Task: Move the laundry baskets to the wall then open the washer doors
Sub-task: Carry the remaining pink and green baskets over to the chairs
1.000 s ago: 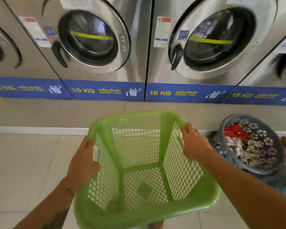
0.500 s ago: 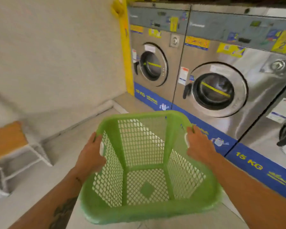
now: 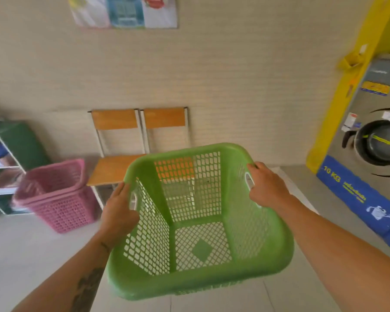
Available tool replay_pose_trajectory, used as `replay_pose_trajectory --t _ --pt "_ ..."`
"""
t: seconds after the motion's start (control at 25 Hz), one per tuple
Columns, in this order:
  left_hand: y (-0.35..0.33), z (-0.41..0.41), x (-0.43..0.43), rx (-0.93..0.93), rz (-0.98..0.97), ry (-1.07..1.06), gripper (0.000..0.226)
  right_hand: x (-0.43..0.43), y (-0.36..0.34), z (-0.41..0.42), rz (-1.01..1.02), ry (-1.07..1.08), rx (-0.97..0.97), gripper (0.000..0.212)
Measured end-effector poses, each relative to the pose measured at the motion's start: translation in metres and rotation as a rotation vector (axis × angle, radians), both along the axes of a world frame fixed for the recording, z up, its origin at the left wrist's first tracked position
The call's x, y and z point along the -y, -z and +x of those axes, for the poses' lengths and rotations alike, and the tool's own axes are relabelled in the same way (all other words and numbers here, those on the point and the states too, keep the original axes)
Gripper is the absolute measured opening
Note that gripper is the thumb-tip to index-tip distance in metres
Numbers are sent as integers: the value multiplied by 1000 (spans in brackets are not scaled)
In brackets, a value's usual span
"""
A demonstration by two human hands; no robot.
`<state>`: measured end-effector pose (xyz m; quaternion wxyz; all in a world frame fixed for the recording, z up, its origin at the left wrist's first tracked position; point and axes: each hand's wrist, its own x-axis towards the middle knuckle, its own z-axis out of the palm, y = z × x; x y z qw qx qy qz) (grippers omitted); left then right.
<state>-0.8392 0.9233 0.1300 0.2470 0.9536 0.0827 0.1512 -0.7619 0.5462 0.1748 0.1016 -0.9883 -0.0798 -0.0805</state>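
I am carrying the empty green basket (image 3: 200, 221), light and stiff, left hand (image 3: 119, 210) and right hand (image 3: 265, 188) clamped on its side handles.

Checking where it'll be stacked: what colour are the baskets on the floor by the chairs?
Pink, seen in the head view, the only one.

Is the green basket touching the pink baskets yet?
Apart. The head view shows the green basket held in both hands, left hand and right hand, with bare floor between it and the pink baskets.
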Motion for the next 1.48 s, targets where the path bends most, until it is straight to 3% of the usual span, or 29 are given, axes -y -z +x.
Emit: replay_pose_trajectory --t 0.24,0.36,0.56,0.84,1.16,1.48 --pt "-26 -23 -165 116 -7 -178 93 -191 -7 57 41 -199 48 62" --pt "-30 -16 -232 97 -2 -308 97 -280 -4 108 34 -318 55 65" --pt "-38 36 -334 100 61 -482 93 -421 -6 212 74 -459 26 73" --pt "-67 111 -476 139 148 -676 89 -596 -35 326 43 -655 148 61" --pt "-57 202 -685 141 246 -650 87 -789 -24 409 21 -642 218 69" --pt "-53 310 -838 84 259 -531 91 -904 -7 482 35 -521 150 74"
